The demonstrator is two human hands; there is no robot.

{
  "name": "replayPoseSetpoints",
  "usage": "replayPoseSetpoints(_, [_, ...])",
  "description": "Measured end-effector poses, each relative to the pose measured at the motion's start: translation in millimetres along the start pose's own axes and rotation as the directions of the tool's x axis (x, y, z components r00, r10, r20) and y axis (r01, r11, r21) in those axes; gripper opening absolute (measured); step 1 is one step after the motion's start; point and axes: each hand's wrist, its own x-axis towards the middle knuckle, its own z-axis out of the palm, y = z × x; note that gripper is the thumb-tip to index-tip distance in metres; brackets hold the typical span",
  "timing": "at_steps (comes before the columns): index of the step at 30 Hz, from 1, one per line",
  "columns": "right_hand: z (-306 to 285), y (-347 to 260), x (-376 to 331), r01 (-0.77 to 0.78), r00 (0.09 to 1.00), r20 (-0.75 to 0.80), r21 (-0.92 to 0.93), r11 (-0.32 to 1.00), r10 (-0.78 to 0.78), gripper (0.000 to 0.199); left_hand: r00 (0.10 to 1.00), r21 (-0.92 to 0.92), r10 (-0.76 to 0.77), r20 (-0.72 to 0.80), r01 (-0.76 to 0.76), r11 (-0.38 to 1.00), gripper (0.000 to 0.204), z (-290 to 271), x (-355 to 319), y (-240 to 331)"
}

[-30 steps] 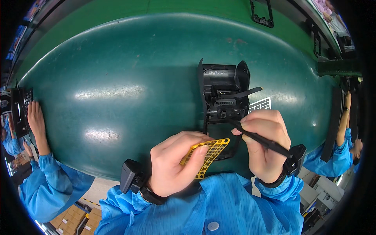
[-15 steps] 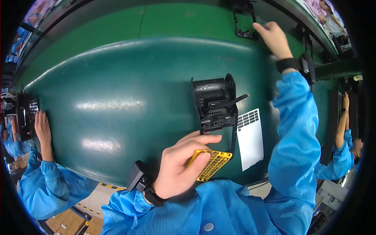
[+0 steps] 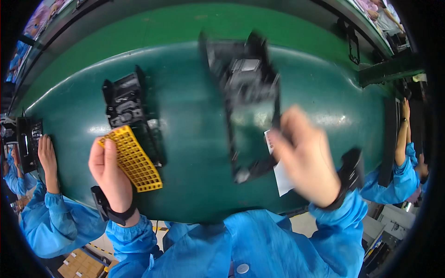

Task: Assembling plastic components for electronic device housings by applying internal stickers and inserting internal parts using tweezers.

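My left hand (image 3: pixel 113 180) pinches a yellow sheet (image 3: pixel 135 160) with rows of small square holes. Just beyond it, a black plastic housing (image 3: pixel 124 99) lies on the table, its long open frame partly behind the yellow sheet; whether my left fingers also touch it I cannot tell. My right hand (image 3: pixel 310 162), smeared by motion, grips the side of a second black plastic housing (image 3: pixel 250 88), also blurred, with an open rectangular frame toward me. Under my right hand lies a white label sheet (image 3: pixel 282 182), mostly covered.
The green table (image 3: pixel 185 139) has a curved far edge, with a green belt-like strip (image 3: pixel 181 23) beyond it. Another black frame (image 3: pixel 353 44) is at the far right. At the left, a co-worker's hand (image 3: pixel 47 155) rests near a black device (image 3: pixel 28 143); another person's arm (image 3: pixel 402 134) shows at the right.
My right hand has come back from the far strip, bringing the second housing over the table. The first housing has shifted left, and my left hand has moved left with the yellow sheet.
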Motion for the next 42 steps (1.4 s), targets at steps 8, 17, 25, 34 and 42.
replayPoseSetpoints(8, [37.6, 7.0, -61.9, -0.126, 0.992, 0.044, 0.245, 0.961, 0.119, 0.036, 0.911, 0.069, 0.301, 0.282, -0.332, 0.941, 0.017, 30.9, -34.8, 34.8])
replayPoseSetpoints(17, [-12.2, 59.4, -42.0, -0.041, 0.97, -0.186, 0.518, 0.854, 0.159, 0.043, 0.294, 0.068, 0.145, 0.945, -0.607, 0.792, 0.012, 128.1, -69.4, 38.2])
replayPoseSetpoints(25, [-2.1, 90.1, -44.8, -0.059, 0.985, -0.065, 0.74, 0.67, 0.158, 0.021, 0.29, 0.211, 0.079, 0.954, -0.833, 0.511, 0.012, 146.7, -78.7, 24.3])
replayPoseSetpoints(34, [11.4, 85.7, -51.9, 0.012, 0.958, -0.208, 0.72, 0.694, 0.199, 0.021, 0.29, 0.228, 0.079, 0.954, -0.869, 0.44, 0.014, 147.2, -74.3, 21.8])
replayPoseSetpoints(42, [14.4, 85.5, -51.8, -0.016, 0.96, -0.183, 0.717, 0.697, 0.211, 0.02, 0.276, 0.219, 0.073, 0.958, -0.874, 0.433, 0.014, 150.8, -73.4, 18.1])
